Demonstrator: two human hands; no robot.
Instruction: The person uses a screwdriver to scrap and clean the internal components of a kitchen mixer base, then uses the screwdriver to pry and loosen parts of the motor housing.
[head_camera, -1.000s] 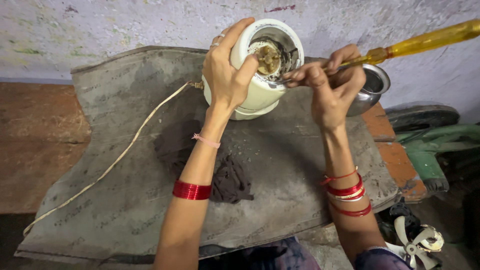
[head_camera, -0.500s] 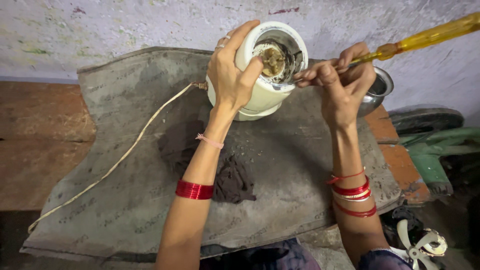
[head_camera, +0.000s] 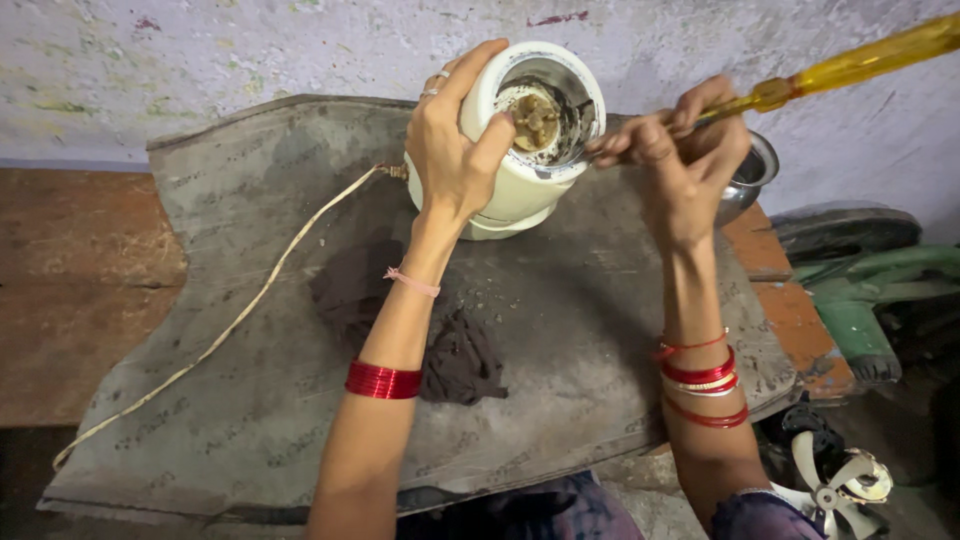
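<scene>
At the far edge of the desk (head_camera: 620, 330), close to the stained wall (head_camera: 200, 60), a white mixer-grinder base (head_camera: 520, 185) sits tipped on its side so that its open top faces the person. The left hand (head_camera: 455, 150) is wrapped tightly round the white body, thumb hooked over the rim, holding it steady. The right hand (head_camera: 680, 150) is closed round the shaft of a screwdriver (head_camera: 850, 65) with a yellow handle, the handle sticking out to the right and the tip reaching into the opening near the brass coupler (head_camera: 535, 118); where exactly the tip lands I cannot tell. The appliance's pale cord (head_camera: 230, 325) trails across the grey mat towards the near left corner. A dark rag (head_camera: 440, 340) lies in the middle of the desk, under the left forearm, and a steel bowl (head_camera: 750, 180) stands just behind the right hand. A small white fan blade (head_camera: 830, 490) lies on the floor off the near right corner. To my eye this needs a firm left-hand brace so the body cannot roll, the screwdriver kept in line with the fastener, and steady pressure so the tip does not slip onto the thumb resting on the rim.
</scene>
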